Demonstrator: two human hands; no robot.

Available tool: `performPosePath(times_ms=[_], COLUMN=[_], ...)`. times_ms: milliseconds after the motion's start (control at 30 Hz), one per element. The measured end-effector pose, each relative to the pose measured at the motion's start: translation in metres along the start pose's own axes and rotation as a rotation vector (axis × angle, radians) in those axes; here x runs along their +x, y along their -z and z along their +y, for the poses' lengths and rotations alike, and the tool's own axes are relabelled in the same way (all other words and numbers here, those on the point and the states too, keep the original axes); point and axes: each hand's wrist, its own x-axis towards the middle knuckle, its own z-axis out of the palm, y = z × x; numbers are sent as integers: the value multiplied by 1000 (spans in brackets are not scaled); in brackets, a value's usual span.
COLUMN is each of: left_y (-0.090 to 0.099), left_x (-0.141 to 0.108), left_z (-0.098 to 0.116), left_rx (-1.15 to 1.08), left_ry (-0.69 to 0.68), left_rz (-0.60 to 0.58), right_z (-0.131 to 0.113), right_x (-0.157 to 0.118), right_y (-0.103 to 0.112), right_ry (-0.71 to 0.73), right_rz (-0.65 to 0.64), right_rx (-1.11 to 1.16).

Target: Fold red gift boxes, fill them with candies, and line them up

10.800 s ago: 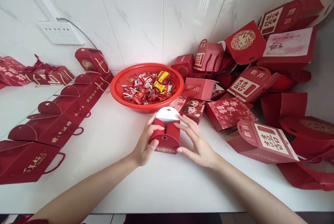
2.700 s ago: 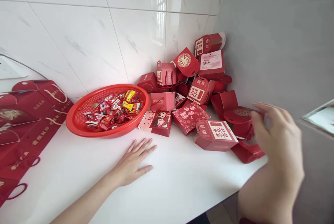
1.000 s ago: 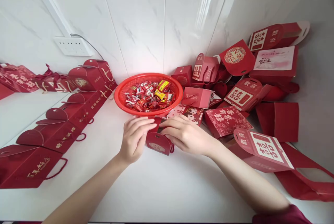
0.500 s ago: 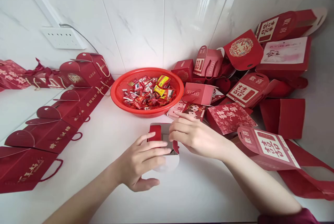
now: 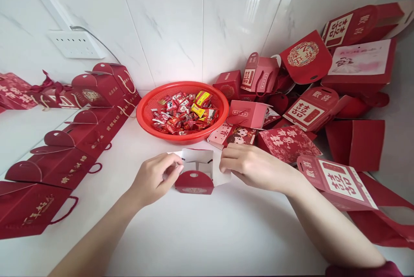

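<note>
A small red gift box (image 5: 194,187) stands open on the white table in front of me, its white inside showing. Its near flap has a round hole and a pale gold pattern. At the box's left side, my left hand (image 5: 157,177) is closed, thumb and fingers pinching the white left flap. On the opposite side my right hand (image 5: 247,166) has its fingers curled over the white right flap (image 5: 221,177); its fingertips are partly hidden. Just beyond the box is a red plastic basket (image 5: 144,127) with wrapped candies (image 5: 184,113) in it.
Several closed dark red boxes (image 5: 66,167) with cord handles line the left side. A jumbled pile of red and pink boxes (image 5: 304,109) fills the right, close to my right forearm. Behind are a tiled wall (image 5: 171,23) and a white power strip (image 5: 76,44).
The box has been turned so its red flap with the hole faces me, and its side flaps are spread. My left hand has moved left and closed from spread fingers; my right shifted slightly right.
</note>
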Motion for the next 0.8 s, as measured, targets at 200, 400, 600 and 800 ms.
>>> performPosePath(times_ms=[200,400,600,800], left_y=[-9,-14,-12,-10], left_x=[1,4,3,0], left_z=[-13,-13,-12,-14], left_rx=[-248,-435,-435,-192], left_ry=[288,307,206,44], left_rz=[-257,-322,-400,-353], right_z=[2,0,8,11], right_x=[-4,6,11,9], right_y=[-3,-12,-22,-20], right_ry=[-86,-79,-57,-73], right_rz=[-218,-91,-68,-31], right_rx=[340,275,180,205])
